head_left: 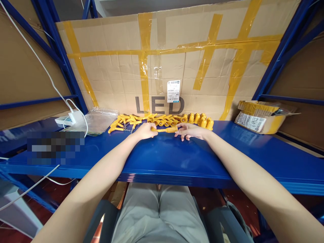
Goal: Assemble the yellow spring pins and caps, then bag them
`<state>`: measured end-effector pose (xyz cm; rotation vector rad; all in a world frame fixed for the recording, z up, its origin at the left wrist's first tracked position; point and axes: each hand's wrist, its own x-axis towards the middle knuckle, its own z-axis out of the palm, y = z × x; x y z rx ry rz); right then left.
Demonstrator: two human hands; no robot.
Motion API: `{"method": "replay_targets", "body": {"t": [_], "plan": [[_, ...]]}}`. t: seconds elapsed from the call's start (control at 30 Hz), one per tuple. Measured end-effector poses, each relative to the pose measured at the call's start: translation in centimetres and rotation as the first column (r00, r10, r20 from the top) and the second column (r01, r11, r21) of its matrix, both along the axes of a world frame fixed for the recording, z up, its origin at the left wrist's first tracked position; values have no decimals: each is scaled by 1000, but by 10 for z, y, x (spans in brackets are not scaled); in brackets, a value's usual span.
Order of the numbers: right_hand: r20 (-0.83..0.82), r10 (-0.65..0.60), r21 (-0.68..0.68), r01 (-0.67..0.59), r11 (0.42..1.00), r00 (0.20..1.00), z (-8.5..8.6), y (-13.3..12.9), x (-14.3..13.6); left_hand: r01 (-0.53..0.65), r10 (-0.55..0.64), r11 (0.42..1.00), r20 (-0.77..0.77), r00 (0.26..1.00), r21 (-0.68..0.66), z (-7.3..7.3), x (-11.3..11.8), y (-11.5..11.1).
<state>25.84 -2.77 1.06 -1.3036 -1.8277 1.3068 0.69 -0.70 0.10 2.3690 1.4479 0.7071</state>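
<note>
In front of me, a yellow plastic piece (pixel 167 129) lies level, with a narrow ridged stem on the left and a wider cup-like end on the right. My left hand (pixel 145 131) is closed around the stem end. At the wide end, my right hand (pixel 189 131) pinches with thumb and forefinger while its other fingers hang bent below. Just behind are several similar yellow pieces with round cup openings (pixel 167 123) in a row. Yellow handles with thin metal spirals (pixel 128 125) lie in a pile to the left. Several yellow caps (pixel 203 120) stand upright on the right.
A blue shelf table (pixel 172 158) carries everything, backed by a large taped cardboard sheet (pixel 113 77). Clear plastic bags (pixel 98 119), a white plug with cable (pixel 75 117) and a blurred dark object (pixel 54 145) lie left. An open cardboard box (pixel 260 118) stands right.
</note>
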Motion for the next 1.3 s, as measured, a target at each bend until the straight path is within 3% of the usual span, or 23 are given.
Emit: {"method": "replay_targets", "body": {"t": [0.17,0.37,0.53,0.7,0.93,1.1,1.3], "plan": [[-41,31,-27,-32,999,999,-5,3,0,-9,9,1000,3,1000,16,3,1,-5],[38,-102,-47,104,993,994,-8,8,-8,4,-5,998,6,1000,61,3,3,-6],[-30,2,-150,-7,989,1000,-7,9,-1,-5,4,999,12,1000,51,0,1,0],[-155,16,-69,-27,997,988,-7,3,4,-21,22,999,-22,1000,46,-1,-1,1],[-87,-24,-149,11,989,996,-8,6,-5,-49,99,975,-228,969,218,4,2,-6],[-26,-72,-188,66,980,997,-9,10,-9,-53,103,973,-220,970,224,6,5,-8],[-56,41,-238,-53,970,998,-6,8,-2,-69,109,977,-193,975,203,4,4,-4]]}}
